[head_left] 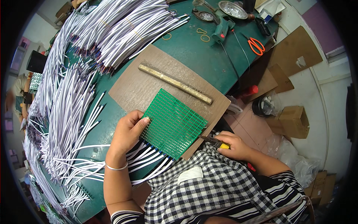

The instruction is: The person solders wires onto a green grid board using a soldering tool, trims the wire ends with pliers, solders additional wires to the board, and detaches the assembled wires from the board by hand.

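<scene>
My left hand [130,128] pinches the left edge of a green circuit board panel [173,121], thumb on top. The panel is tilted over a brown board [126,87] and shows rows of small pads. White cables [151,160] run from its lower edge toward the left. Beside the panel's lower right corner, my right hand [235,145] is closed round a pair of pliers [212,140] with dark jaws and yellow and red on the handles. Their jaws point at the panel's edge; whether they touch it I cannot tell. A brass-coloured bar [175,83] lies on the brown board.
Large bundles of white cables [71,112] cover the left of the green table [182,48]. At the back stand a green soldering tool [222,30] and a metal dish [233,10]; orange-handled scissors [256,46] lie near the right edge. Cardboard boxes [292,121] stand on the floor.
</scene>
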### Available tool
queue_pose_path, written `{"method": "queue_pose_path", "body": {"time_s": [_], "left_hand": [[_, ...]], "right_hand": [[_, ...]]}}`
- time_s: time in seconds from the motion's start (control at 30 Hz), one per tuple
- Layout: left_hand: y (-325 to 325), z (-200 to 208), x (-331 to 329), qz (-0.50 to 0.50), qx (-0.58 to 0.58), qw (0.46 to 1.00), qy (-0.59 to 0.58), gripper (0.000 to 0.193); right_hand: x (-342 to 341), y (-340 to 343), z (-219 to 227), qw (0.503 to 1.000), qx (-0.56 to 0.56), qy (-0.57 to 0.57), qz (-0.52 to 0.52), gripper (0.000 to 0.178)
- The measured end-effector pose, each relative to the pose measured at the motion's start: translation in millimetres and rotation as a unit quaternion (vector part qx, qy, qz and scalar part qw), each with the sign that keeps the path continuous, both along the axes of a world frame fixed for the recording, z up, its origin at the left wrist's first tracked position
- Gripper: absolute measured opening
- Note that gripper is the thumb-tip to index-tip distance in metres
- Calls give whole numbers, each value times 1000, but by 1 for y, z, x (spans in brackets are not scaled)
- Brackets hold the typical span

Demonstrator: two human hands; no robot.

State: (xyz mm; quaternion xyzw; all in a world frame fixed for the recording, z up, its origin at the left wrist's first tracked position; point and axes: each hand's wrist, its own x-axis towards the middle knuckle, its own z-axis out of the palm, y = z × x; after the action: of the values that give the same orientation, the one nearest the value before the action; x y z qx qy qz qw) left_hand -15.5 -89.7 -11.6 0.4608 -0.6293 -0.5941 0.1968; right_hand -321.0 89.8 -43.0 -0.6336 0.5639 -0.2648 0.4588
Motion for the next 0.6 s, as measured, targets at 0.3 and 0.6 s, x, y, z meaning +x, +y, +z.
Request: {"method": "queue_pose_path", "body": {"time_s": [0.3,0.6], "left_hand": [[-1,1,2,-6,4,1000,-1,19],[-1,2,2,0,41,998,53,19]], "right_hand": [[3,-11,-21,992,-118,-38,18,35],[8,-20,-33,984,-143,-91,46,32]]}}
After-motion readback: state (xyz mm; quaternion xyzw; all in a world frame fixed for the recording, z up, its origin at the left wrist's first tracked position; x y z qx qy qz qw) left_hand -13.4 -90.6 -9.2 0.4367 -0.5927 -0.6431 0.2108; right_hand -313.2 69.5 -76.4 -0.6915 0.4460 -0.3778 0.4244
